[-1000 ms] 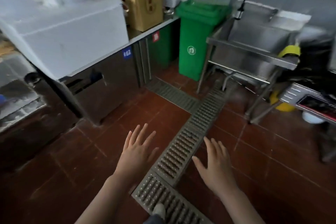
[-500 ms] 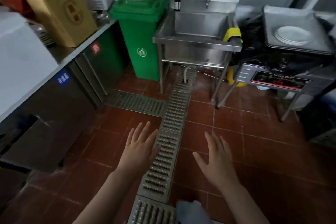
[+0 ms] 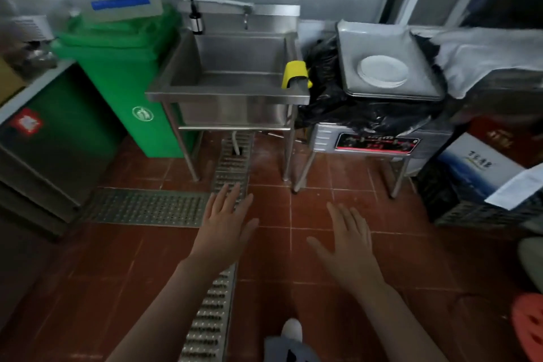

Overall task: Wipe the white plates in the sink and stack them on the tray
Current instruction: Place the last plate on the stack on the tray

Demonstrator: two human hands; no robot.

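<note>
Both hands are held out low in front of the person, palms down over the red tile floor (image 3: pixel 338 250). The left hand (image 3: pixel 226 226) is released, fingers straight and spread, holding nothing; the right hand (image 3: pixel 349 244) is the same, flat and empty. Neither touches anything.

Over the last second the view has swung round from a long steel counter and a cardboard bag to face the work area squarely, and the hands have kept the same open pose throughout. The sink (image 3: pixel 235 79) now stands straight ahead across the floor, well apart from the hands, with a yellow item (image 3: pixel 295 73) draped over its right rim and a green bin (image 3: pixel 129 73) just to its left. Its basin floor is hidden by the front wall from this angle, so whether plates lie inside cannot be told.

To the right of the sink, a metal tray (image 3: pixel 382 38) rests on black plastic over a steel stand, and a short stack of white plates (image 3: pixel 382 70) already sits on it.

This reads as the approach: the person has turned to face the sink, but no wiping cloth is in either hand, and one would have to be found first.
</note>
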